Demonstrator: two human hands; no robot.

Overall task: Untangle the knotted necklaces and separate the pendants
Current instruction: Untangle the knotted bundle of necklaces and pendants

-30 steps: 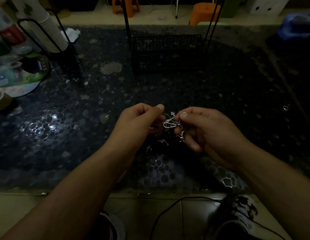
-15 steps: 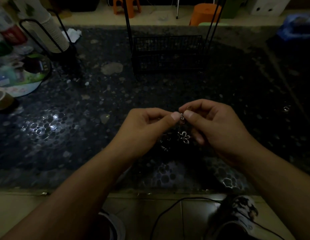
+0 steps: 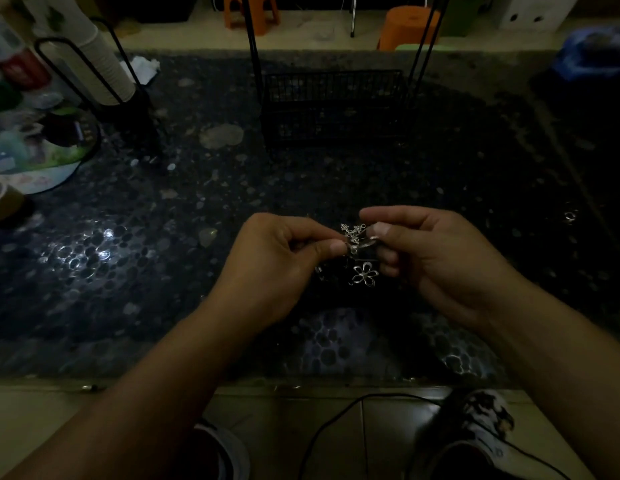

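A small tangle of silver necklaces [image 3: 353, 242] hangs between both hands above the dark pebbled table [image 3: 163, 271]. My left hand [image 3: 284, 261] pinches the tangle from the left with thumb and forefinger. From the right, my right hand [image 3: 429, 251] pinches it beside a small cross-shaped pendant [image 3: 351, 230]. A silver open flower pendant [image 3: 364, 274] dangles just below the pinch. The dark cords under the hands are hard to make out.
A black wire basket [image 3: 332, 105] stands at the back centre. At the back left are a stack of paper cups in a black wire holder [image 3: 93, 67], a colourful round plate [image 3: 34, 157] and a tape roll [image 3: 3, 199]. A black cable [image 3: 336, 420] runs near my shoes.
The cross pendant has come into sight above the pinch. My hands have spread a little apart, and the flower pendant still dangles below them.
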